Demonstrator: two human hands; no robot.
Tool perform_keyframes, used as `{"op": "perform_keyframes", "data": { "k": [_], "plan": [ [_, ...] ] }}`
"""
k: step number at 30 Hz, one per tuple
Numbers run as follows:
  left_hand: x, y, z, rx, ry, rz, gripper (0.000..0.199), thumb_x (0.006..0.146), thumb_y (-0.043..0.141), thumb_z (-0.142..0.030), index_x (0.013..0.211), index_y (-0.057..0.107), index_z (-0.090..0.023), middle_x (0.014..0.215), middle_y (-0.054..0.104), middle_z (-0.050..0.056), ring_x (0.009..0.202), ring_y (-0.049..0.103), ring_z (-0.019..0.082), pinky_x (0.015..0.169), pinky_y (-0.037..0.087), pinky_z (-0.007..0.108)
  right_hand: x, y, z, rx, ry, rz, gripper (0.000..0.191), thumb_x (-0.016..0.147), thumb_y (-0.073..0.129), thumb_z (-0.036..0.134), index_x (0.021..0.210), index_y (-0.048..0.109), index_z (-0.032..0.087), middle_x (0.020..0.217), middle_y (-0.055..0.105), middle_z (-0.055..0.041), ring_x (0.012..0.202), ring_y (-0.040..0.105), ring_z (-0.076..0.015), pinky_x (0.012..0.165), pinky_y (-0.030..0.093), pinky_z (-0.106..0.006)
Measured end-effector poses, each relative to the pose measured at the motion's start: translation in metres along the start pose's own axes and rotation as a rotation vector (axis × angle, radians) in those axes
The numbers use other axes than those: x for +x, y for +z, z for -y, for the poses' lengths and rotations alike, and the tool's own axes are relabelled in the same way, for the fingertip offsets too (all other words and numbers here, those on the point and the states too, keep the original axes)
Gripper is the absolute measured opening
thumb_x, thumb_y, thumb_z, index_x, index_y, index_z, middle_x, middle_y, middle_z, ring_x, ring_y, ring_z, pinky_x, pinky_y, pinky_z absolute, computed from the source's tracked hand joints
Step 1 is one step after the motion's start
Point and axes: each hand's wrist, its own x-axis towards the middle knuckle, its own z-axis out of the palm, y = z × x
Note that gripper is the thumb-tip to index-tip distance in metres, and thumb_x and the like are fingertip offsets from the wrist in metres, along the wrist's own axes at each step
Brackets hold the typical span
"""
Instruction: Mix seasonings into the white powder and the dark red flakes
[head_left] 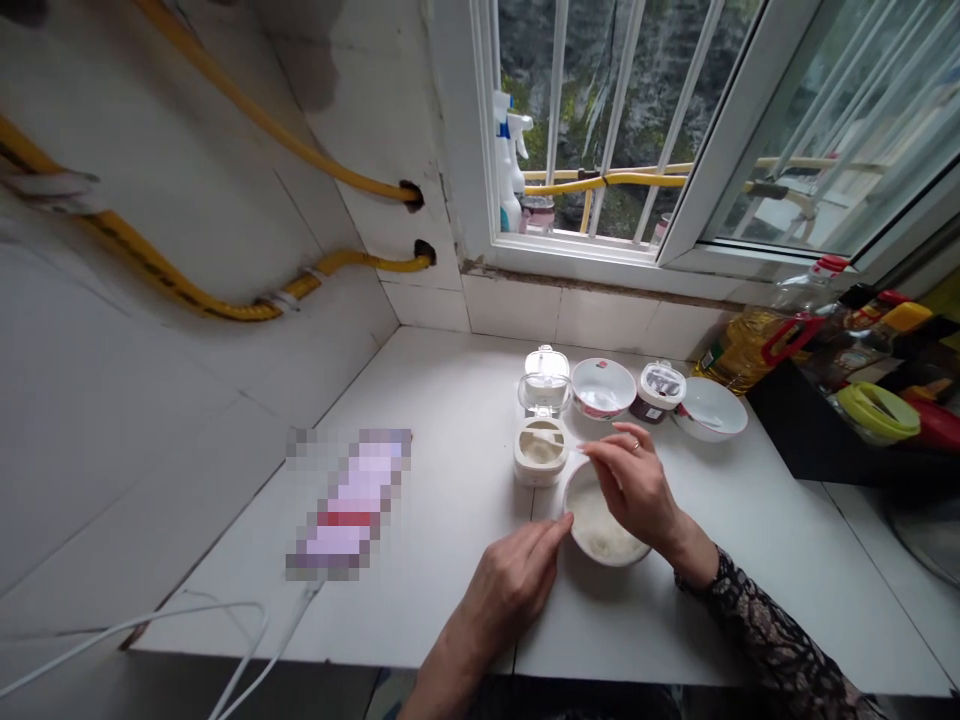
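Note:
My right hand (pixel 636 482) pinches the handle of a small spoon (pixel 559 441), whose bowl end is inside an open white jar (pixel 538 474) of pale powder. Beneath that hand is a white bowl (pixel 600 535) with whitish contents, partly hidden by the hand. My left hand (pixel 521 572) rests on the counter with its fingertips against the bowl's left rim, its fingers close together. Behind the open jar stands another white-lidded jar (pixel 546 368); the open jar's clear lid is raised between them.
Behind stand an empty bowl (pixel 603 386), a dark jar (pixel 660 388) and a second bowl (pixel 711 410). An oil bottle (pixel 750 335) and a black rack (pixel 787 420) are on the right. A blurred-out phone-like item (pixel 352 500) with a white cable (pixel 289 640) lies left.

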Motion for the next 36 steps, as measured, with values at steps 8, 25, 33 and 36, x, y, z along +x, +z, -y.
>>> {"op": "perform_keyframes", "data": {
  "k": [8,25,33,36],
  "plan": [
    [-0.001,0.000,0.000,0.003,0.000,0.002,0.049,0.094,0.037,-0.005,0.143,0.041,-0.013,0.098,0.071,0.011,0.085,0.070,0.019,0.073,0.060,0.028,-0.006,-0.011,0.005,-0.090,-0.157,0.001,0.036,0.089,0.049,0.002,0.116,0.057,0.024,0.101,0.076,-0.0047,0.082,0.070,-0.0179,0.096,0.047,-0.044],
    [0.001,0.001,-0.001,0.022,-0.007,0.014,0.046,0.095,0.036,-0.006,0.140,0.043,-0.012,0.093,0.071,0.010,0.080,0.070,0.019,0.069,0.059,0.028,-0.014,-0.006,0.001,-0.066,-0.090,-0.016,0.033,0.089,0.052,0.006,0.115,0.061,0.023,0.092,0.075,-0.0051,0.078,0.070,-0.0191,0.092,0.051,-0.044],
    [-0.001,0.004,0.000,0.028,-0.008,0.017,0.043,0.093,0.037,-0.004,0.135,0.045,-0.010,0.094,0.070,0.010,0.079,0.068,0.019,0.065,0.058,0.030,-0.013,-0.012,-0.002,0.011,0.025,-0.064,0.023,0.088,0.055,0.007,0.101,0.063,0.024,0.081,0.074,-0.0028,0.075,0.068,-0.0202,0.088,0.051,-0.044],
    [-0.001,0.004,0.001,0.018,0.002,0.001,0.043,0.093,0.038,-0.004,0.135,0.045,-0.009,0.095,0.070,0.010,0.080,0.068,0.019,0.066,0.059,0.031,-0.014,-0.023,-0.007,0.068,0.186,-0.133,0.014,0.089,0.055,0.012,0.093,0.061,0.024,0.073,0.070,-0.0018,0.080,0.066,-0.0224,0.080,0.053,-0.040]
  ]
}}
